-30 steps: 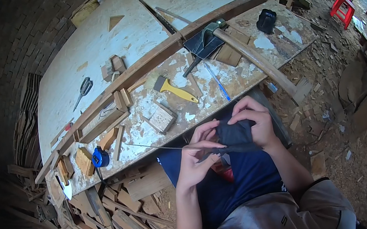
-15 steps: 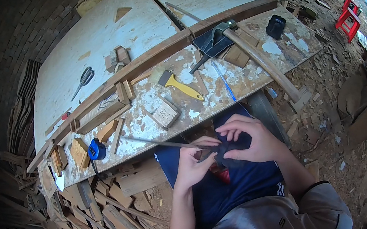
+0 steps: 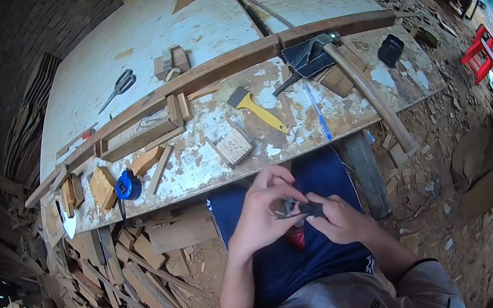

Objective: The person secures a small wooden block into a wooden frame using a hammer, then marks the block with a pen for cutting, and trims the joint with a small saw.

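Observation:
Both hands meet over my lap, just below the front edge of the workbench (image 3: 198, 175). My left hand (image 3: 257, 212) and my right hand (image 3: 340, 220) pinch a small dark piece (image 3: 309, 208), folded or rolled, between their fingertips. What the piece is made of I cannot tell. A little red shows beneath the hands against my blue trousers (image 3: 316, 260).
On the bench lie a yellow-handled scraper (image 3: 258, 107), a hammer (image 3: 365, 85), scissors (image 3: 118, 88), a blue tape measure (image 3: 128, 185), a small wood block (image 3: 232, 147), a long curved wooden strip (image 3: 212, 68) and a black object (image 3: 390, 50). Wood offcuts litter the ground at left. A red stool (image 3: 477, 53) stands far right.
My hands have dropped lower, away from the bench edge. The dark piece looks smaller and more bunched, and the thin long strip by my left hand no longer shows.

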Motion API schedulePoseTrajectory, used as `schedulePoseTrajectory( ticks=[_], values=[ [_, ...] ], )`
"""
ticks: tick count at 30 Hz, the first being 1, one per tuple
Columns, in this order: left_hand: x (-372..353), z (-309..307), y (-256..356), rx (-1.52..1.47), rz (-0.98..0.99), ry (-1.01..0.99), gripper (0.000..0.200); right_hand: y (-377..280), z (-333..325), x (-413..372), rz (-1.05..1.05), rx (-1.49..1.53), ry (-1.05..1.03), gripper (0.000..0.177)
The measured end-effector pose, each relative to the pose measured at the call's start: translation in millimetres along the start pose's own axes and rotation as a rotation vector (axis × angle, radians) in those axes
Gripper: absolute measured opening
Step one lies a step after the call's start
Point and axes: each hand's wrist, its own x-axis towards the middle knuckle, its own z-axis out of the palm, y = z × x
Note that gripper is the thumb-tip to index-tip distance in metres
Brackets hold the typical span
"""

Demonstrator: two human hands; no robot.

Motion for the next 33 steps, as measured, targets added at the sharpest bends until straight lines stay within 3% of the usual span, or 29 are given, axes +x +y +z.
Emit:
schedulePoseTrajectory(
  ticks=[2,6,8,10,13,19,33],
  values=[
    [0.6,6.2,12.0,0.148,-0.024,0.239,0.029,8.4,5.7,-0.6,-0.086,0.174,0.071,0.032],
    [-9.1,-24.3,-8.2,0.168,0.055,0.286,0.035,33.4,25.7,-2.0,0.071,0.280,0.206,0.025],
    [-4.2,-40.6,-21.8,0.610,0.224,0.656,0.042,41.7,36.4,1.1,0.133,0.334,0.242,0.028],
    [8.8,-49.5,-23.2,0.627,0.173,0.768,0.057,48.4,46.9,5.7,0.119,0.269,0.306,0.029],
    [10.0,-57.6,-47.1,0.587,0.107,0.619,0.072,54.4,58.8,17.2,-0.023,0.031,0.442,0.027],
    [4.4,-54.9,-52.8,0.521,0.114,0.550,0.065,62.4,68.4,28.3,-0.045,-0.134,0.387,0.014],
    [6.7,-58.4,-51.8,0.494,0.095,0.557,0.056,80.9,79.5,22.7,0.010,-0.195,0.407,0.015]
  ],
)
